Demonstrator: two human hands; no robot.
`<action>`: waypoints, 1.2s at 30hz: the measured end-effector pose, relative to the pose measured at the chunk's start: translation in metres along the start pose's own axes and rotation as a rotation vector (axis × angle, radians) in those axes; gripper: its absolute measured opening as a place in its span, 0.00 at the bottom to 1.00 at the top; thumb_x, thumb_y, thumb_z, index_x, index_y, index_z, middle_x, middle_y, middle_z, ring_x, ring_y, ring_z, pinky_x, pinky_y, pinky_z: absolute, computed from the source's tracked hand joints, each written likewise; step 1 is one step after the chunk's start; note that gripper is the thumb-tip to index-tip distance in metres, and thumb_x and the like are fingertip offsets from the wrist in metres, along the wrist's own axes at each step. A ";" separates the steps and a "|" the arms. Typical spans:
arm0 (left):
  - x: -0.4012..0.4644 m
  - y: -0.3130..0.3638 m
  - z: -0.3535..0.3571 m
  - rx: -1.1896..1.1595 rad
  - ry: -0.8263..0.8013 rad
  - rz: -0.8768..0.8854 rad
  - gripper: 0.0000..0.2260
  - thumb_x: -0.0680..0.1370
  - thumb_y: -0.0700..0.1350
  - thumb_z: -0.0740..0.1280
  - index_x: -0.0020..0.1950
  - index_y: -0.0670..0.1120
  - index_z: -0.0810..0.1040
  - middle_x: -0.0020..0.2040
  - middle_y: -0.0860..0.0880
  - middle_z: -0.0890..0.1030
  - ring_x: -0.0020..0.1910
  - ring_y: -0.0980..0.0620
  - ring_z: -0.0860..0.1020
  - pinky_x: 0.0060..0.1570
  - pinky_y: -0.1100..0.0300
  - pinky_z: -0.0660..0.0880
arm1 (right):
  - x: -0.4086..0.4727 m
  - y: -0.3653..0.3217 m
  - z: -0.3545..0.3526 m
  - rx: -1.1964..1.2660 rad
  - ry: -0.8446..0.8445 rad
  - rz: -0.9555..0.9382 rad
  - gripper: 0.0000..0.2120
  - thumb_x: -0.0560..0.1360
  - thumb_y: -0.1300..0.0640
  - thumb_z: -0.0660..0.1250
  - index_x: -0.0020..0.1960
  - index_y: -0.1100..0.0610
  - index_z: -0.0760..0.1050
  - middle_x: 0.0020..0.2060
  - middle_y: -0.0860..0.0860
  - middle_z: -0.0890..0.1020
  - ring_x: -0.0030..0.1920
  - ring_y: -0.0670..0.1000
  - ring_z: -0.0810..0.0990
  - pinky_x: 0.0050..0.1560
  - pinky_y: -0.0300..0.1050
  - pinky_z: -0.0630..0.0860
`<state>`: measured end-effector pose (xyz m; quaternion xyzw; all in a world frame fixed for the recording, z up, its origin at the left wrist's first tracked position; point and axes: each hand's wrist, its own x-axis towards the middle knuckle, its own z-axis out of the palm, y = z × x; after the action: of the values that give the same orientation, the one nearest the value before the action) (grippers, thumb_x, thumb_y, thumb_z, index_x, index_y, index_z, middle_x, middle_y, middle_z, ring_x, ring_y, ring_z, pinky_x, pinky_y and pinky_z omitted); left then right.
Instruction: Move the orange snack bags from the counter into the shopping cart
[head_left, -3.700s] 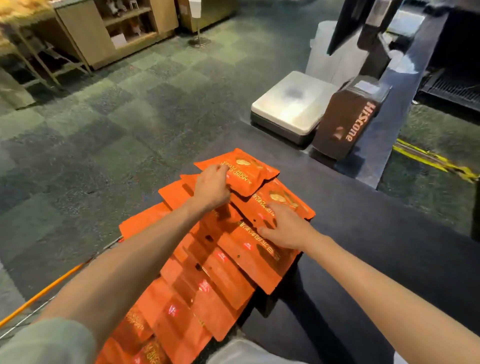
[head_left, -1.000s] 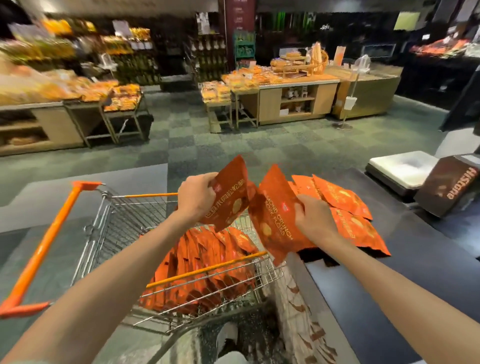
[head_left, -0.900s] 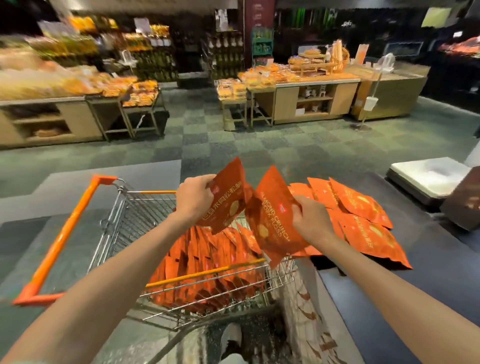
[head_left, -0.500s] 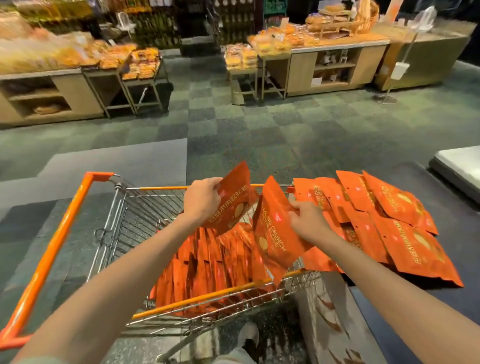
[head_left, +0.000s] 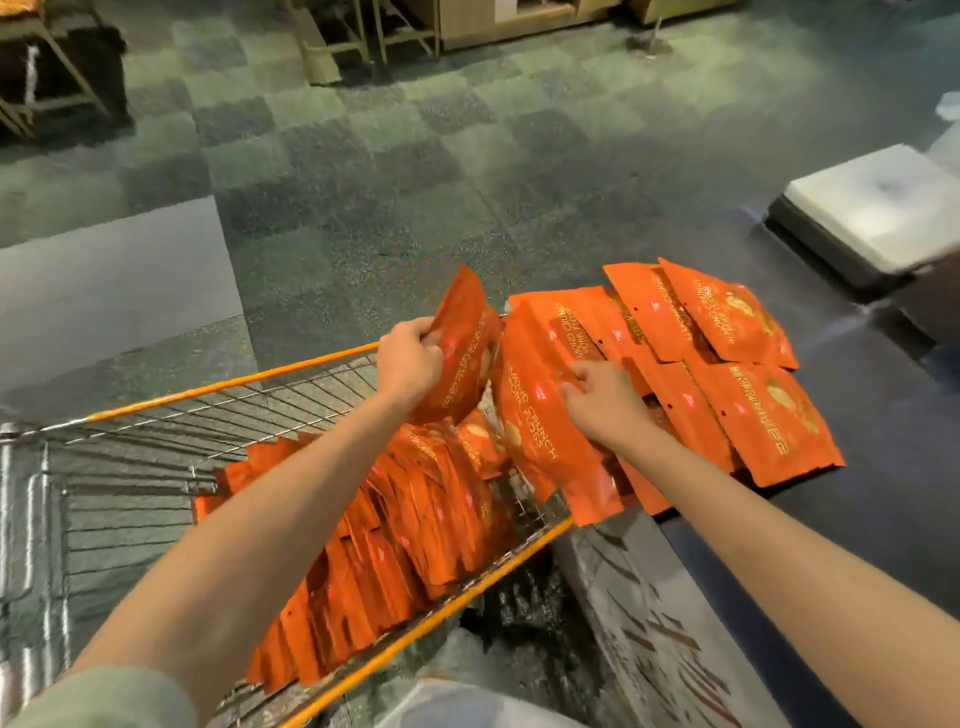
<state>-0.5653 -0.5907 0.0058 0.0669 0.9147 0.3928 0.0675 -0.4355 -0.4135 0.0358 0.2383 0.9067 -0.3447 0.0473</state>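
**A:** What does each hand have?

**B:** The left hand (head_left: 410, 366) has its fingers curled round the edge of one orange bag (head_left: 464, 358), held upright above the far right corner of the shopping cart (head_left: 218, 387). The right hand (head_left: 602, 402) pinches a second bag (head_left: 540, 431) between thumb and fingers; that one hangs tilted, its lower end dipping past the cart's right rim, just at the counter's left edge.

**A:** Do the two bags touch?

**B:** They sit close, side by side (I cannot tell whether their edges actually meet).

**A:** And the rest of the bags?

**B:** A row of bags (head_left: 395, 525) stands packed on edge inside the cart, running along its right side from the near rim up toward the left hand. More lie flat and overlapping in a counter pile (head_left: 727, 374) on the dark counter (head_left: 893, 467), at its left edge, just beyond the right hand.

**A:** Anything further out?

**B:** A flat white scale (head_left: 872, 218) sits toward the counter's far end, well apart from the pile. The cart has orange trim on its rims and stands on a green checkered floor (head_left: 363, 171). A pale sleeve (head_left: 104, 696) shows at the left forearm's near end.
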 end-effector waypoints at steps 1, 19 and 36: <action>0.005 -0.004 0.008 -0.037 -0.030 -0.054 0.09 0.77 0.40 0.63 0.50 0.43 0.83 0.49 0.39 0.83 0.52 0.40 0.78 0.41 0.56 0.64 | 0.002 0.003 0.003 -0.004 -0.003 0.014 0.09 0.75 0.60 0.60 0.46 0.58 0.79 0.40 0.60 0.83 0.34 0.58 0.78 0.37 0.52 0.76; -0.027 -0.121 0.113 -0.135 -0.476 -0.769 0.11 0.72 0.37 0.64 0.54 0.39 0.76 0.49 0.41 0.80 0.39 0.43 0.82 0.25 0.57 0.78 | 0.041 0.029 0.077 -0.176 -0.104 0.094 0.15 0.74 0.64 0.58 0.31 0.52 0.63 0.33 0.57 0.77 0.37 0.59 0.74 0.38 0.44 0.63; -0.050 -0.148 0.153 -0.294 -0.680 -0.861 0.11 0.78 0.37 0.59 0.57 0.37 0.77 0.51 0.40 0.81 0.42 0.45 0.83 0.36 0.52 0.82 | 0.108 0.028 0.169 -0.145 -0.177 0.175 0.13 0.78 0.60 0.61 0.59 0.60 0.77 0.52 0.63 0.82 0.53 0.64 0.79 0.52 0.51 0.75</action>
<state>-0.4998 -0.5916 -0.2031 -0.1996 0.7219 0.4093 0.5210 -0.5309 -0.4618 -0.1356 0.2812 0.8973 -0.2924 0.1742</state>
